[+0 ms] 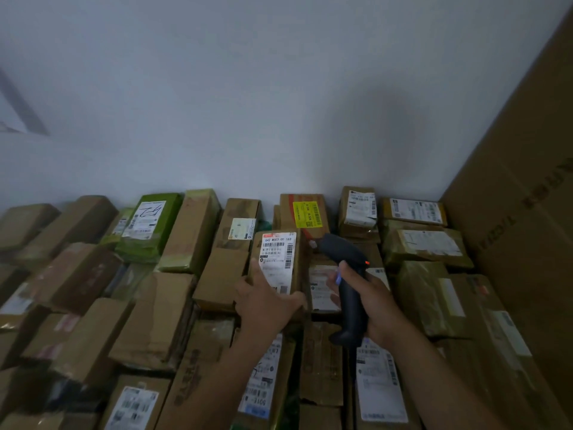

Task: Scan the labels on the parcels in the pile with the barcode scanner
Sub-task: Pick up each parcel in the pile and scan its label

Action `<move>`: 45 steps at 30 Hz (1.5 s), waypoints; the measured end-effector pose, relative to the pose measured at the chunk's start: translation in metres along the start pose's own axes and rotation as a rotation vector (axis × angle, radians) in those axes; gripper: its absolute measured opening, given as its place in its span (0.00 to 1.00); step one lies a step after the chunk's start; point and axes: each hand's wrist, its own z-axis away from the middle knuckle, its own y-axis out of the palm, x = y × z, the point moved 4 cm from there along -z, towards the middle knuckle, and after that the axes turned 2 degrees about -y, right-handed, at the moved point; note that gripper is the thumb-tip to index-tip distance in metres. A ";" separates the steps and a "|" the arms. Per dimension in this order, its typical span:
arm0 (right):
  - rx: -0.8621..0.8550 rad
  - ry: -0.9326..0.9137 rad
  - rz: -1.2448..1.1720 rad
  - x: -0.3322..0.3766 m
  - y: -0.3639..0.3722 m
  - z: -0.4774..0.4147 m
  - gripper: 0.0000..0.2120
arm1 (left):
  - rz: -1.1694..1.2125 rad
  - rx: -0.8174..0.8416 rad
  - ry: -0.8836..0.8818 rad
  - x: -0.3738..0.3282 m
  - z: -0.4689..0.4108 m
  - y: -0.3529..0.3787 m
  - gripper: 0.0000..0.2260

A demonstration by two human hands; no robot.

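At pile centre, parcel (pixel 275 265) is held propped by left grip (pixel 266 302), barcode scanner (pixel 347 265) clamped in right grip (pixel 376 301) at 3 o'clock; nose probably needs swinging onto label (pixel 278 252).

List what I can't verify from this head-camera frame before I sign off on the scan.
- Head view: label on the held parcel, fine print too small, lower corner covered by the left hand.
- Head view: barcode scanner window faces away in the right hand, so no beam shows.
- Head view: white label behind the scanner, blurred, partly hidden by it.
- Head view: lowest parcels cut off by the bottom edge.
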 end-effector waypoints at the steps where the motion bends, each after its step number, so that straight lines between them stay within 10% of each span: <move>1: 0.006 0.005 -0.018 0.001 0.000 0.001 0.34 | 0.052 -0.014 0.025 -0.002 0.005 -0.002 0.56; 8: 0.107 -0.074 -0.077 0.020 -0.001 0.032 0.19 | 0.210 -0.057 0.274 -0.028 0.036 -0.016 0.49; 11: 0.076 -0.077 -0.171 0.018 -0.021 0.045 0.21 | 0.524 0.147 0.291 -0.031 0.039 -0.027 0.32; 18: -0.045 -0.036 -0.236 0.017 -0.045 0.082 0.23 | 0.627 0.565 0.337 -0.041 0.063 -0.031 0.35; 21: -0.028 -0.064 -0.146 0.024 -0.045 0.092 0.33 | 0.619 0.545 0.349 -0.041 0.061 -0.035 0.39; 31: -0.055 -0.280 0.659 0.057 -0.043 0.124 0.05 | 0.237 0.195 0.479 -0.014 0.016 -0.107 0.40; 45: 0.061 -0.319 0.866 0.068 -0.015 0.136 0.07 | 0.045 0.172 0.544 0.005 0.020 -0.136 0.47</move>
